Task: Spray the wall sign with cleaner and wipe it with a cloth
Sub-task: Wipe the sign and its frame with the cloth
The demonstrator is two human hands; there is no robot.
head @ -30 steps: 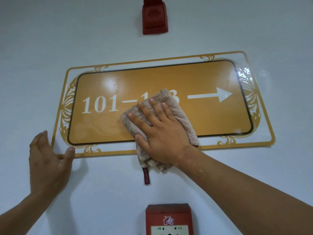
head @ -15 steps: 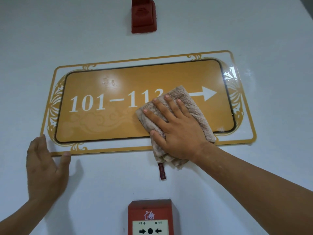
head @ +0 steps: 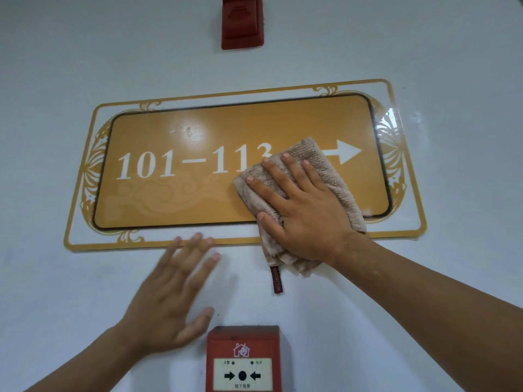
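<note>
The wall sign (head: 175, 142) is an orange panel reading "101–113" with a white arrow, inside a gold ornamental border. My right hand (head: 305, 210) lies flat with spread fingers on a folded beige cloth (head: 331, 171), pressing it against the sign's right half between the numbers and the arrow. The cloth covers part of the last digit, and its dark red tag hangs below the sign. My left hand (head: 172, 290), blurred and with straight fingers, is at the wall just under the sign's lower border, holding nothing. No spray bottle is in view.
A red fire alarm call point (head: 242, 360) is mounted on the white wall (head: 85, 52) directly below the sign, close to my left thumb. Another red device (head: 242, 22) sits on the wall above the sign.
My right hand slid the cloth rightward along the sign, uncovering more digits. My left hand moved right along the wall from under the sign's lower left corner to under its middle.
</note>
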